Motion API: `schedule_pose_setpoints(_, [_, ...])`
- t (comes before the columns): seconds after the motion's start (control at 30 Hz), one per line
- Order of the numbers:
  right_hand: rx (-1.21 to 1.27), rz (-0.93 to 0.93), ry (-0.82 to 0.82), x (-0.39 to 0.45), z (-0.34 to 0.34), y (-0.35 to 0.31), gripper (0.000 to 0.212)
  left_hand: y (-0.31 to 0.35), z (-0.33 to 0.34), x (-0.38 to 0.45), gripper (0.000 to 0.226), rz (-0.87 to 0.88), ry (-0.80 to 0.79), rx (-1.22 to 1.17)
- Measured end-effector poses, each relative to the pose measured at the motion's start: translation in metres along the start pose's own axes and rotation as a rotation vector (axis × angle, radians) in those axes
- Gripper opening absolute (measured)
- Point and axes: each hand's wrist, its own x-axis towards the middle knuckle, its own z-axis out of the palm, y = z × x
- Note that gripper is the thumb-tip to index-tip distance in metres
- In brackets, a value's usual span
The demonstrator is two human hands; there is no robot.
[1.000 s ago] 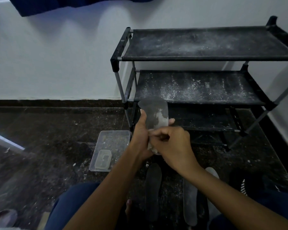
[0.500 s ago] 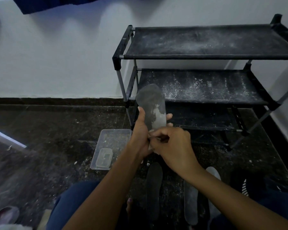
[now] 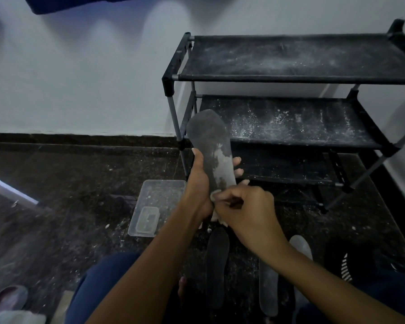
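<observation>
A dusty black shoe rack (image 3: 290, 59) stands by the wall, with a clear plastic tray (image 3: 159, 195) on the floor to its left. In front of the rack, the left hand (image 3: 198, 183) grips a grey insole (image 3: 211, 141) upright. The right hand (image 3: 246, 211), fingers curled, pinches a pale wad (image 3: 212, 195) against the insole's lower end.

Blocked ahead and to the right by the black tube-framed shoe rack (image 3: 290, 57) with dusty fabric shelves, left front post just behind the upright grey insole (image 3: 211, 146). Open gaps between the shelves. To the left, a wide bare stretch of dark speckled stone floor (image 3: 68, 183), up to the white wall (image 3: 80, 78). Lower down, hemmed in by the clear rectangular plastic container (image 3: 159, 195) at left, two dark flat insoles (image 3: 216, 258) lying beneath, and a black shoe with white stripes (image 3: 346, 265) at right.
</observation>
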Motion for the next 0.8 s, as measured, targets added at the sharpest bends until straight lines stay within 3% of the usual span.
schedule_pose_setpoints(0.23, [-0.303,-0.055,0.126,0.021,-0.008,0.017,0.015,0.005,0.003,-0.001,0.084,0.043,-0.032,-0.010])
schedule_pose_setpoints(0.47, [-0.013,-0.013,-0.001,0.002,0.000,0.007,0.012,0.005,-0.003,0.002,0.080,0.045,-0.060,-0.072])
schedule_pose_setpoints(0.67, [-0.196,-0.068,0.139,0.016,-0.003,0.019,0.014,0.011,0.004,-0.004,0.077,0.091,-0.041,-0.098])
schedule_pose_setpoints(0.8, [0.032,0.016,0.069,0.007,0.003,0.011,0.014,0.008,0.000,0.001,0.078,0.093,-0.053,-0.103])
